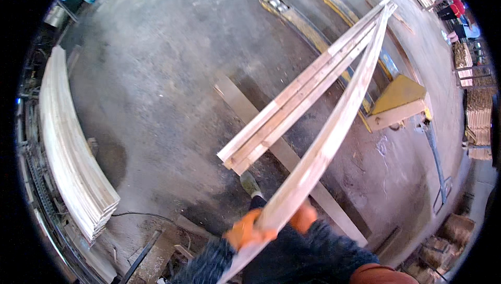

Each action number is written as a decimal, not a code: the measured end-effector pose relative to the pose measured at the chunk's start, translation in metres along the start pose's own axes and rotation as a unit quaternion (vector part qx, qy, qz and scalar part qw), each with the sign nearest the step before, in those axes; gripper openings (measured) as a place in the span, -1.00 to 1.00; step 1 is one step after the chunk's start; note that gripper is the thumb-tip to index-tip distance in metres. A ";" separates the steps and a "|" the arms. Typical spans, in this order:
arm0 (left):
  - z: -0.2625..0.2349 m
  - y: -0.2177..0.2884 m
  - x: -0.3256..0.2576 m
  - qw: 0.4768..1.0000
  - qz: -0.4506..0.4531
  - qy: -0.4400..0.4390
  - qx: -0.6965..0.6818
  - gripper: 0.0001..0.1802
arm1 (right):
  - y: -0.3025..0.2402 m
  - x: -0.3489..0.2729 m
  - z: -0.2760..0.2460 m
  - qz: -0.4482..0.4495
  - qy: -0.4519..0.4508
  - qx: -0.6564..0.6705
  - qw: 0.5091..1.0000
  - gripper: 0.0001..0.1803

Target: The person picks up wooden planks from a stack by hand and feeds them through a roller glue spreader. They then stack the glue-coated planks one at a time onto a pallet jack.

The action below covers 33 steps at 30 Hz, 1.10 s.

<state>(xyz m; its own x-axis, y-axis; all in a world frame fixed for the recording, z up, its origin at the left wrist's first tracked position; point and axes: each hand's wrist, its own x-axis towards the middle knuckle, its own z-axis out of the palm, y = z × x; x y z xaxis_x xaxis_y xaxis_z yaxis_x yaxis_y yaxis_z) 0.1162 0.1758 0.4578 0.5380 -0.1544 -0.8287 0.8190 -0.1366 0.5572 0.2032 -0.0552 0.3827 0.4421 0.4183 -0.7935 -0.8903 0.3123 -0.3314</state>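
Head view: concrete floor [172, 75] fills the scene, and along its left edge lies a tall stack of pale boards [68, 143]. Toward the right edge sits a yellow pallet jack [399, 99], forks running up and away. A long flat plank [292, 164] lies on the floor across the middle. Above it, a bundle of slats [302, 88] hangs in the air, far ends meeting near the top right. One long slat [323, 143] slants down to the bottom edge, and both gloved hands are clamped on it: left hand [244, 232] wraps its left side, right hand [303, 217] grips just behind. A shoe [250, 184] shows below the bundle.
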 end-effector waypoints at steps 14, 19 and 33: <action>0.310 -0.118 -0.379 0.929 -0.032 0.349 0.118 -0.10 | -0.146 -0.069 -0.097 -0.167 -0.122 -0.038 0.978 -0.02; 0.369 -0.123 -0.439 0.890 0.003 0.424 0.170 -0.15 | -0.125 -0.085 -0.142 -0.561 -0.134 -0.335 0.745 -0.11; 0.404 -0.247 -0.488 0.725 0.124 0.619 0.276 0.02 | -0.127 -0.370 0.029 -0.173 -0.247 -0.022 0.953 -0.12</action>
<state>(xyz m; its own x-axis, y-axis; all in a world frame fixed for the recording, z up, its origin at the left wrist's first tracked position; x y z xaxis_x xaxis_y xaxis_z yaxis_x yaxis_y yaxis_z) -0.4293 -0.1105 0.7465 0.7015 0.7084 0.0784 0.6455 -0.6781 0.3513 0.1557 -0.2249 0.7333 0.6972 0.6511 -0.2999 -0.6813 0.4719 -0.5596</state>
